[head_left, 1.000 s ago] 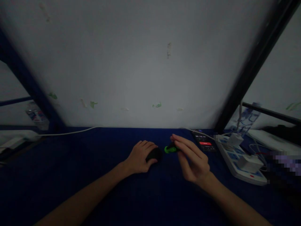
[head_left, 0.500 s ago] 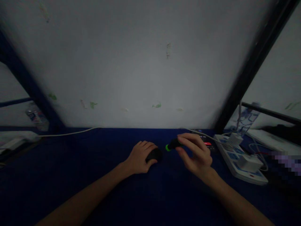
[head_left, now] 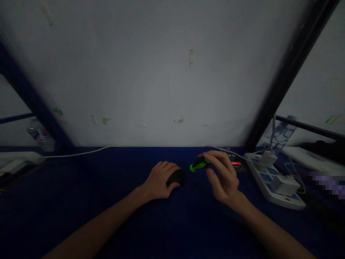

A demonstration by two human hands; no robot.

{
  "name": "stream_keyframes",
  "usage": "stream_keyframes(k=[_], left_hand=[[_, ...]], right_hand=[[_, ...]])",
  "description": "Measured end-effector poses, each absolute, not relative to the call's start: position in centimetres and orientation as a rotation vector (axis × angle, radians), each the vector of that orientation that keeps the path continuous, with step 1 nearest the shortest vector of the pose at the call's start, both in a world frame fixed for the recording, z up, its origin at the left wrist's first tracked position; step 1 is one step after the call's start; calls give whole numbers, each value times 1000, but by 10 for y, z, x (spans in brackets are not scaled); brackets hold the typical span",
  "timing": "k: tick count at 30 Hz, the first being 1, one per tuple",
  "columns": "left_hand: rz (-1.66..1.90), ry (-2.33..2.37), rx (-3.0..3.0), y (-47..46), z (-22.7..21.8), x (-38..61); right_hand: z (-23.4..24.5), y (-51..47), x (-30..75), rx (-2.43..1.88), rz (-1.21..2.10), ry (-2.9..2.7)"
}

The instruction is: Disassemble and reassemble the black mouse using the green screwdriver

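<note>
My left hand (head_left: 159, 180) rests on the dark blue surface (head_left: 81, 201) with its fingers curled over a small black rounded object (head_left: 176, 177), gripping it. My right hand (head_left: 222, 176) hovers just to the right, pinching a small green and black tool (head_left: 198, 165) between thumb and fingers. The tool's green end points left, toward the black object, a short gap away from it. The light is dim, so finer detail of both objects is hard to make out.
A phone (head_left: 235, 162) with a lit screen lies behind my right hand. A white power strip (head_left: 272, 181) with plugged chargers sits at the right. A white cable (head_left: 78, 152) runs along the wall; a plastic bottle (head_left: 40, 135) stands at the far left.
My right hand has picked the green and black tool up off the surface and turned it so that it sits higher in the fingers. My left hand has stayed on the black object.
</note>
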State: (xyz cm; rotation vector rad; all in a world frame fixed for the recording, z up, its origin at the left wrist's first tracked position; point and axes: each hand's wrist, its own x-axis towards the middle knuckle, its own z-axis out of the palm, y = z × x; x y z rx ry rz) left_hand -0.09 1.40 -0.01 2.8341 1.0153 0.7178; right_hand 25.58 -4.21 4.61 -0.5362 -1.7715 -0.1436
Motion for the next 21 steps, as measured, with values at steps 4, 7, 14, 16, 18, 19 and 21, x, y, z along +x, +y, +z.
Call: stream_keyframes(k=[4, 7, 14, 16, 18, 19, 21], left_hand=[[735, 1015, 2832, 14, -2, -1], [742, 1008, 2833, 14, -2, -2], [741, 1001, 2837, 15, -3, -2], [741, 1004, 2836, 15, -3, -2], [743, 1006, 2836, 15, -4, -2], [744, 1005, 2837, 14, -4, -2], [746, 1001, 2838, 14, -4, -2]], right_hand=[[48, -42, 254, -514, -100, -1770], [49, -41, 253, -548, -190, -1709], [44, -36, 259, -611, -90, -1724], [43, -33, 260, -600, -86, -1693], [42, -31, 261, -586, -127, -1660], [42, -30, 261, -585, -151, -1648], [42, -31, 262, -593, -175, -1650]])
